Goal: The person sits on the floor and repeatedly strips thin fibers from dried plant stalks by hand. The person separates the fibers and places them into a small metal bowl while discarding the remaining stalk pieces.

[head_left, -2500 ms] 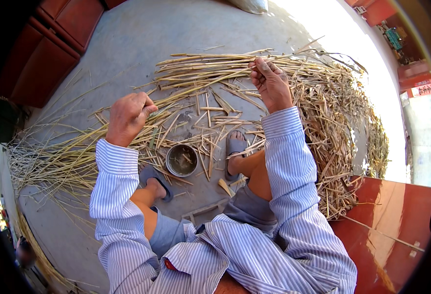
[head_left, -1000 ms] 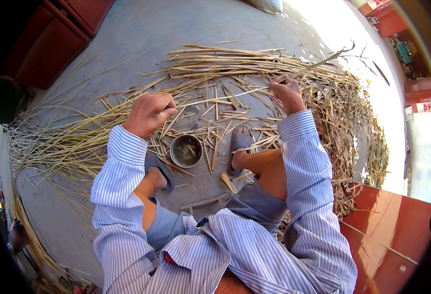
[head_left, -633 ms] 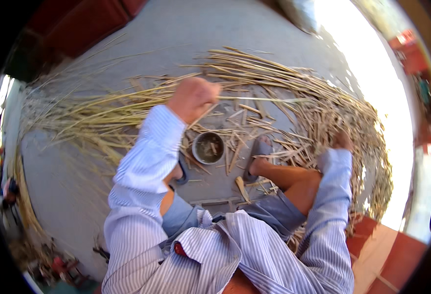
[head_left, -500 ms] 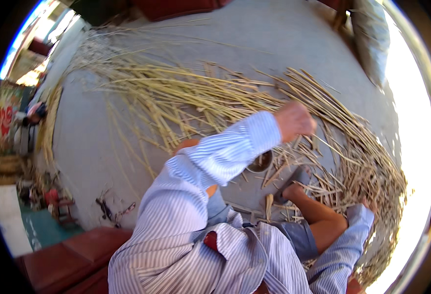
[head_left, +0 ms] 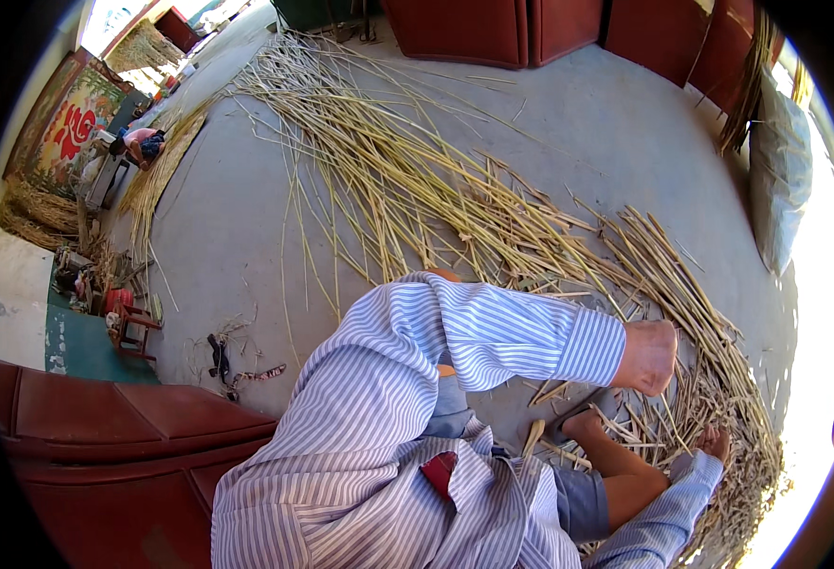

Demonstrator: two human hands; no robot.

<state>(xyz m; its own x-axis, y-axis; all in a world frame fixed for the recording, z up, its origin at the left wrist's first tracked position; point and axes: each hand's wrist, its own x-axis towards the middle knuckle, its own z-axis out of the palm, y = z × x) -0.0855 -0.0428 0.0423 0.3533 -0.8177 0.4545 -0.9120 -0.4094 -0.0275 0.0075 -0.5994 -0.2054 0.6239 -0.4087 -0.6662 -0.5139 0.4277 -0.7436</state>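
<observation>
Long dry reed stalks lie fanned over the grey concrete floor, with shorter cut pieces heaped at the right. My left hand is clenched in a fist above the cut pieces, its back toward me; what is inside it is hidden. My right hand rests low on the cut stalks beside my bare knee, mostly hidden by its striped sleeve. My foot in a grey sandal sits between the two hands.
Dark red wooden panels stand along the far wall and at lower left. A white sack leans at the right. At far left are a small red stool, straw bundles and a crouching person.
My view has swung sharply to the left, so the long stalks and far wall now fill it. My left arm stretches across to the right; my right hand has dropped low onto the cut pieces.
</observation>
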